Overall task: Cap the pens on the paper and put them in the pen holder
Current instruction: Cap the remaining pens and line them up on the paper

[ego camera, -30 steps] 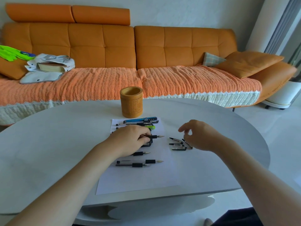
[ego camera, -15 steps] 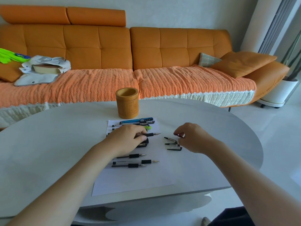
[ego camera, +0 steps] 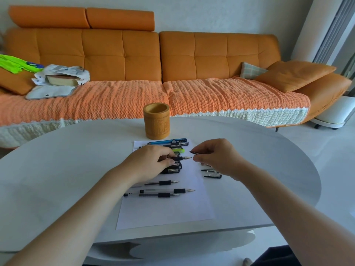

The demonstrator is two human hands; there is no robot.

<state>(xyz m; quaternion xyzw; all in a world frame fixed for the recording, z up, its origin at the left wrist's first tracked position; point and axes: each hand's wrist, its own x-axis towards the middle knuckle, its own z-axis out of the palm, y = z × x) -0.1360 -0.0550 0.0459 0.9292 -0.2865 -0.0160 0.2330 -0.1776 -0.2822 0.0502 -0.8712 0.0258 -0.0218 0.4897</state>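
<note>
A white sheet of paper (ego camera: 165, 212) lies on the table with several pens on it. My left hand (ego camera: 148, 164) grips an uncapped black pen (ego camera: 182, 158), its tip pointing right. My right hand (ego camera: 215, 156) pinches a black pen cap (ego camera: 194, 152) just right of and slightly above that tip, not touching it. Three uncapped pens (ego camera: 165, 190) lie nearer me on the paper. Capped pens, one blue (ego camera: 169, 142), lie at the far edge. Two loose caps (ego camera: 211, 173) rest under my right wrist. The wooden pen holder (ego camera: 156, 121) stands upright behind the paper and looks empty.
The round white table (ego camera: 57, 169) ends close in front of me and to the right. An orange sofa (ego camera: 134, 60) runs behind it, with a bag and book (ego camera: 59, 77) on the left and cushions (ego camera: 294, 73) on the right.
My right hand picked a cap off the paper and carried it left and up toward the pen tip. My left hand raised the pen slightly.
</note>
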